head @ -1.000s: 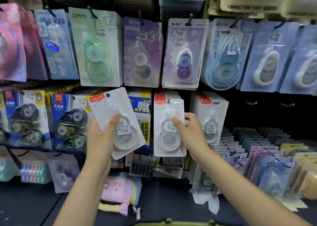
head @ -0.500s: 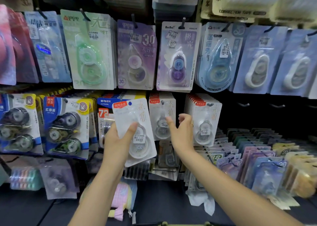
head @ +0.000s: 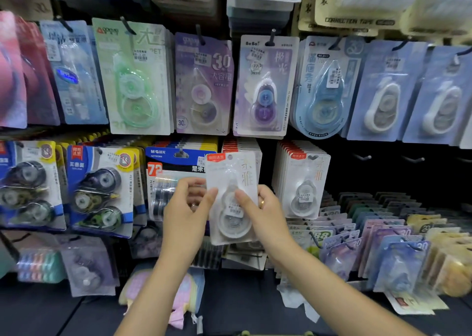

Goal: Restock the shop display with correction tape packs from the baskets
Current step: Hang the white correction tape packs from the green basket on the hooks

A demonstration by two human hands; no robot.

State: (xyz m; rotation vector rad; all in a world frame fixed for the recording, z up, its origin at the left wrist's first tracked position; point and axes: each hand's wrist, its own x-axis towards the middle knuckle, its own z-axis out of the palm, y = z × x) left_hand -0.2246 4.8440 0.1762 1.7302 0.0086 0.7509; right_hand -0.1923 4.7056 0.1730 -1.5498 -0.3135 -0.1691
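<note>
Both hands, left hand (head: pixel 187 209) and right hand (head: pixel 265 213), pinch a white clear-blister correction tape pack (head: pixel 233 197) by thumbs and fingers. Its hang hole could miss the hidden peg, so the pack might drop.

Packed rows of hanging correction tape packs (head: pixel 302 182) crowd the display wall, leaving open reach only at two bare pegs (head: pixel 362 157) against the dark panel at right.

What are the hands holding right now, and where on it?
Both hands hold one white correction tape pack: the left hand pinches its left edge, the right hand its right edge, thumbs on the front blister.
</note>
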